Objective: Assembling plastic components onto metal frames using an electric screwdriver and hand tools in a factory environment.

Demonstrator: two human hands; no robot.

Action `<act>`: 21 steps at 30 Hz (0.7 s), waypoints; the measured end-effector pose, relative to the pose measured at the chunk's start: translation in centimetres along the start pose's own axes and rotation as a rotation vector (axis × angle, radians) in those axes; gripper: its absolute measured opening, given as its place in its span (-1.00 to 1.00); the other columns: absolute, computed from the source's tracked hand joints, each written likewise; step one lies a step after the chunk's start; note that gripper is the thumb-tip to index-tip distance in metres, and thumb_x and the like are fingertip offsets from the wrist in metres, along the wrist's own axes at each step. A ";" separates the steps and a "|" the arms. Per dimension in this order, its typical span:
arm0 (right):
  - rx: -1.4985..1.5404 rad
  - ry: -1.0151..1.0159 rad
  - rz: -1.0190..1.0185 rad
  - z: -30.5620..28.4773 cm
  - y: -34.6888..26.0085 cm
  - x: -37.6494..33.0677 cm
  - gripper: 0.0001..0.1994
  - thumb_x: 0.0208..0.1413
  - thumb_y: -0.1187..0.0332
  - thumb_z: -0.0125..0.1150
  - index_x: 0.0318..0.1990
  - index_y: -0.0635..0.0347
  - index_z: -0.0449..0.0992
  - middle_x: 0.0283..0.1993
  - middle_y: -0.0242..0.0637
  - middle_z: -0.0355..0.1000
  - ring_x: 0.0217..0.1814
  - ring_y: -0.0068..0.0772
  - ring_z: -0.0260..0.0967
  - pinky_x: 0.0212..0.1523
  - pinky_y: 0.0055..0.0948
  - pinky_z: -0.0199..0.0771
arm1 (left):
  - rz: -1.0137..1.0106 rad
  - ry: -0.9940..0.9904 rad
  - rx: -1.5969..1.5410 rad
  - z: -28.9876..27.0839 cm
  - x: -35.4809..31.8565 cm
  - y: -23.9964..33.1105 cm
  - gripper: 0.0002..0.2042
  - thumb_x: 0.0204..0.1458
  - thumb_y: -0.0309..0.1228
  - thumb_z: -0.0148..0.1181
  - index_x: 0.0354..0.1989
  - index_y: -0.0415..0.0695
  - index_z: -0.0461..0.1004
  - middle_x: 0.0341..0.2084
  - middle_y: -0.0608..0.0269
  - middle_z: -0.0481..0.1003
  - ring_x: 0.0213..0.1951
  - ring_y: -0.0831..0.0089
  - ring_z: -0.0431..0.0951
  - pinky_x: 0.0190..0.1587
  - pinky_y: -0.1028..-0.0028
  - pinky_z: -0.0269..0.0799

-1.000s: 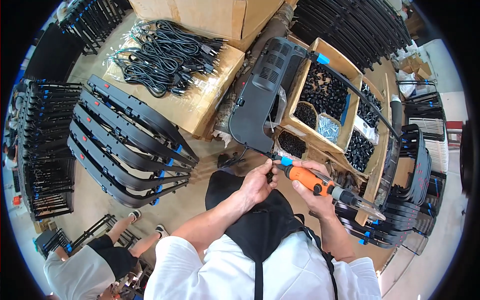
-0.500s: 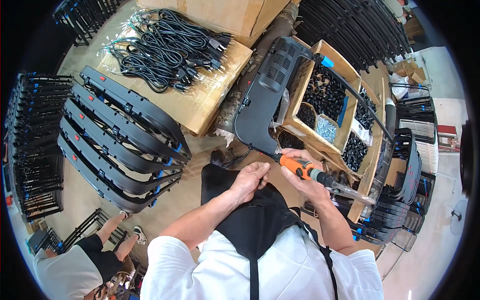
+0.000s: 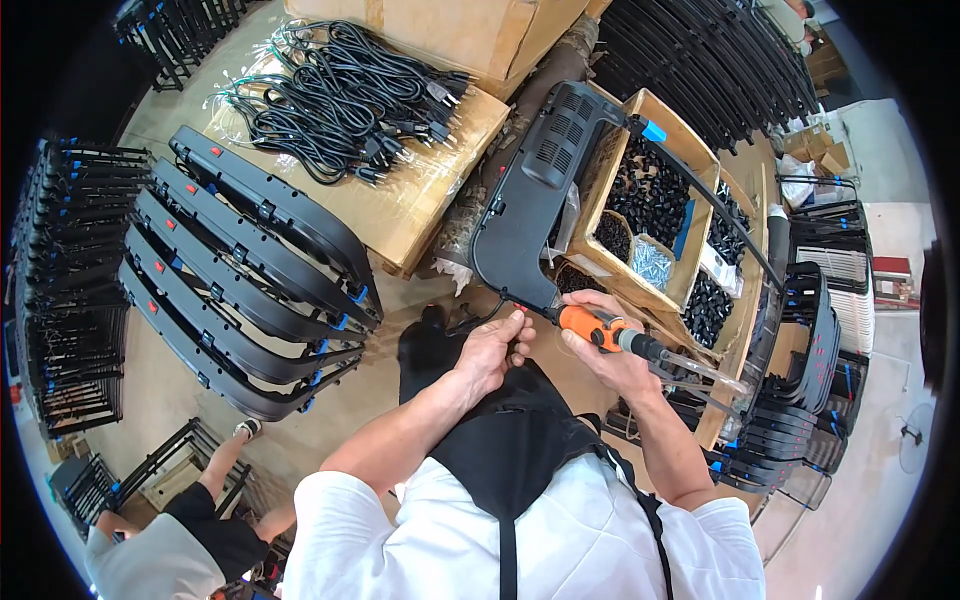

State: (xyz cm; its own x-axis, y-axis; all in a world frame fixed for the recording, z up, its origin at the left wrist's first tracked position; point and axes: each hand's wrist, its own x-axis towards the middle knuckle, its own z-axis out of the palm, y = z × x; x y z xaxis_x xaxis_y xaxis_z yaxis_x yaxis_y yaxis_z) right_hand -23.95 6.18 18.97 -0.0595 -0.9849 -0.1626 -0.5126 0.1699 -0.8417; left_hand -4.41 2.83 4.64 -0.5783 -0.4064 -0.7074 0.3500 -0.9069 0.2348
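Observation:
In my right hand [image 3: 612, 350] is an orange and black power screwdriver [image 3: 588, 325], its nose end toward the lower end of a black plastic housing [image 3: 515, 240]. That curved housing has a slotted motor cover and leans against a padded roll. My left hand [image 3: 487, 352] is closed at the housing's lower edge, thumb and forefinger pinched on a small red part [image 3: 519, 311]. Whether the part sits in the housing is hidden by the fingers. A black cord [image 3: 476, 318] hangs beside the left hand.
Wooden bins [image 3: 600, 205] of black parts and silver screws [image 3: 652, 263] stand to the right. Black power cords [image 3: 340, 95] lie on a cardboard box [image 3: 430, 205]. Several curved black frames [image 3: 270, 225] are stacked at left. A co-worker [image 3: 190, 530] is at lower left.
My left hand has moved up to the housing's lower edge, and a red part now shows at its fingertips. The right hand holds the screwdriver nearly still. The co-worker has shifted.

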 end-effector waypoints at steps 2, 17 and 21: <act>0.046 0.026 -0.017 -0.1 -0.9 -1.0 -0.56 0.15 0.48 0.47 0.17 0.16 0.51 0.20 -0.18 0.59 0.22 -0.33 0.57 0.26 -0.32 0.56 | -0.005 0.008 -0.032 0.2 0.5 -0.1 -0.77 0.42 -0.18 0.18 -0.11 -0.09 0.60 -0.39 0.42 0.61 -0.48 0.58 0.52 -0.46 0.54 0.43; 0.237 0.070 -0.119 1.7 -1.3 0.0 -0.52 0.16 0.51 0.45 0.23 0.16 0.47 0.25 -0.17 0.57 0.26 -0.31 0.55 0.30 -0.30 0.54 | -0.021 -0.154 -0.340 1.1 -0.3 1.0 -0.75 0.48 -0.20 0.06 0.01 -0.12 0.52 -0.31 0.36 0.56 -0.30 0.49 0.55 -0.21 0.49 0.52; 0.094 0.085 -0.153 2.7 -1.7 1.6 -0.55 0.19 0.46 0.44 0.22 0.14 0.49 0.21 -0.21 0.57 0.20 -0.38 0.56 0.24 -0.34 0.55 | 0.029 -0.026 -0.160 2.2 -1.2 1.4 -0.73 0.50 -0.20 0.02 0.02 -0.15 0.51 -0.30 0.29 0.58 -0.28 0.45 0.60 -0.23 0.45 0.58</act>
State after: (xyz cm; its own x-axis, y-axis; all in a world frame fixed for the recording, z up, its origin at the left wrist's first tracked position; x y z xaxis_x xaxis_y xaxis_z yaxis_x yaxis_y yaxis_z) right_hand -20.84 4.45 18.75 -0.0607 -0.9981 0.0116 -0.4392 0.0163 -0.8982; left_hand -4.88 1.79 7.30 -0.5842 -0.4372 -0.6838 0.4787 -0.8660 0.1446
